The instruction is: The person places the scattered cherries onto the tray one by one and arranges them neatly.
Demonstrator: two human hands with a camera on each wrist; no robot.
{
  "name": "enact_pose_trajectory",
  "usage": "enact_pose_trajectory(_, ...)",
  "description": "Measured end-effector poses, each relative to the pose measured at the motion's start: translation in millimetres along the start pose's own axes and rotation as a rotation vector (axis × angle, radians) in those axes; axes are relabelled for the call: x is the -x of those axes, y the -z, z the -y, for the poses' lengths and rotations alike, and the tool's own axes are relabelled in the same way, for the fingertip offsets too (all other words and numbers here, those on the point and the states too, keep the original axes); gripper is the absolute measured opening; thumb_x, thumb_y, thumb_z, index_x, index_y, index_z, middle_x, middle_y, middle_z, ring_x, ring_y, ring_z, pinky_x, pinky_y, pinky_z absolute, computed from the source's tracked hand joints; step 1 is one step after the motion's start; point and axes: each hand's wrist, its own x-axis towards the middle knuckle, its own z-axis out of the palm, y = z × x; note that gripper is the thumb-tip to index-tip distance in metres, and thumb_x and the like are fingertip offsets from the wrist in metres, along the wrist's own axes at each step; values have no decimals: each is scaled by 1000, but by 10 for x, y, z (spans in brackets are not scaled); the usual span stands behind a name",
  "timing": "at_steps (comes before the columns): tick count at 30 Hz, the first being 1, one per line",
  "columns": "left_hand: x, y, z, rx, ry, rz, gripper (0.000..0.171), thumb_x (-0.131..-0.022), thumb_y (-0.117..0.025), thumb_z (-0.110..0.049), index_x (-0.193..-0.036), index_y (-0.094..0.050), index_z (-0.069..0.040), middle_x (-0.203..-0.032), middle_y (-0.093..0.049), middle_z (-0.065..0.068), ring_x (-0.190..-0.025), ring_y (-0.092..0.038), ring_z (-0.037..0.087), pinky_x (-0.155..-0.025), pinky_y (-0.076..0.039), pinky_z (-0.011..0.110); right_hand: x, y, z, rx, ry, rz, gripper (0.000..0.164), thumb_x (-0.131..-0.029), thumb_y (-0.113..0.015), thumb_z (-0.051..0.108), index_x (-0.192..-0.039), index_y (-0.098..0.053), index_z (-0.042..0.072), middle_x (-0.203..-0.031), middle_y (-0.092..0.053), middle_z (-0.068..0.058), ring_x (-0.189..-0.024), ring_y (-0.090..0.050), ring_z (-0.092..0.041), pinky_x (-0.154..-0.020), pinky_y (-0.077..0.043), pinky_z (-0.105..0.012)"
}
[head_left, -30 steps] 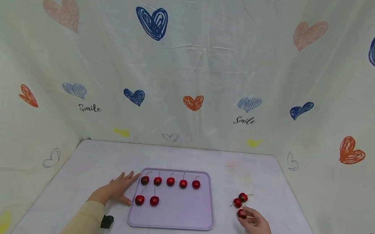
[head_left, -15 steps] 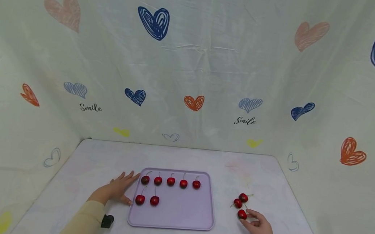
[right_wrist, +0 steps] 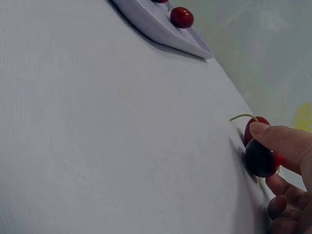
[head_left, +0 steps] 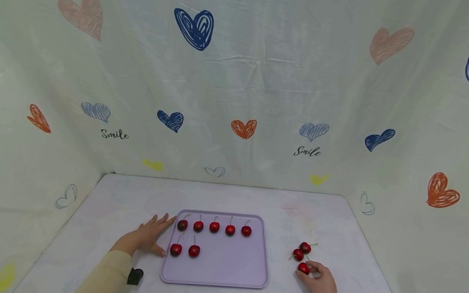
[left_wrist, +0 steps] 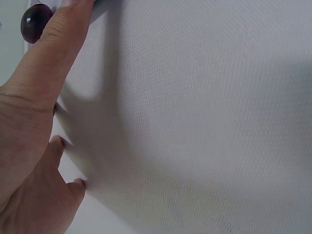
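A lilac tray (head_left: 229,273) lies on the table, with a back row of several red cherries (head_left: 214,227) and two more at its front left, a cherry (head_left: 176,250) and another cherry (head_left: 194,251). My left hand (head_left: 148,236) is spread, fingertips and thumb right at the tray's left rim. To the right of the tray, my right hand (head_left: 320,282) pinches a stemmed cherry (head_left: 303,268) between thumb and fingers, low over the table. Just behind it lie two loose cherries, one (head_left: 298,254) touching the other (head_left: 305,247). The right wrist view shows the thumb (right_wrist: 282,139) against the pinched cherry (right_wrist: 261,158).
A small black object (head_left: 135,276) sits beside the left sleeve (head_left: 104,276). Behind the white table (head_left: 133,194) hangs a pale curtain (head_left: 238,88) printed with hearts, which also closes off both sides.
My right thumb and fingers have drawn in round the nearest cherry, after standing slightly apart from it half a second ago. My left hand and the tray stay put.
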Motion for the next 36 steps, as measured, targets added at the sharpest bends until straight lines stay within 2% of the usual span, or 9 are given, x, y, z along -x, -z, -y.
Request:
enact_pose_trajectory(8,10,10,-20,-1,1,-6,107,-63,-91,-34,-150,-34,-5,-151,-28,31,-135,-18,60,-95,-19,81,-12,-43,11,28,-23,-21,48,-79,-82,19,-115,-63,-5,-93,-61,-15,-80,-48,-26,-65,-38,-36)
enact_pose_trajectory(14,10,17,-28,-1,17,5,107,-64,-91,-34,-150,-34,-5,-152,-28,31,-135,-18,60,-96,-18,81,32,-33,48,-43,-17,14,46,-79,-81,18,-116,-63,-3,-96,-60,-13,-79,-48,-25,-62,-40,-32)
enact_pose_trajectory(20,3,19,-19,-6,5,5,107,-64,-91,-35,-150,-34,-5,-151,-28,31,-135,-18,60,-95,-19,81,120,-12,158,-95,-11,53,46,-80,-81,19,-117,-63,-2,-100,-61,-15,-81,-48,-26,-61,-41,-31)
enact_pose_trajectory(25,6,9,-12,1,13,6,107,-64,-91,-35,-150,-34,-6,-152,-28,30,-135,-18,60,-95,-18,81,192,-47,264,-125,44,68,47,-79,-82,18,-117,-65,-1,-100,-60,-14,-76,-48,-23,-56,-41,-28)
enact_pose_trajectory(31,12,8,-27,8,31,7,107,-64,-91,-35,-150,-34,-6,-152,-28,30,-136,-17,59,-96,-18,80,285,-197,419,-171,107,100,44,-74,-85,16,-112,-67,1,-86,-58,-6,-72,-49,-19,-53,-43,-25)
enact_pose_trajectory(36,16,7,-34,8,39,4,107,-64,-91,-35,-150,-34,-7,-152,-28,29,-137,-16,59,-97,-18,80,356,-343,572,-243,131,159,40,-72,-85,8,-108,-70,2,-94,-62,-7,-76,-56,-19,-57,-50,-27)
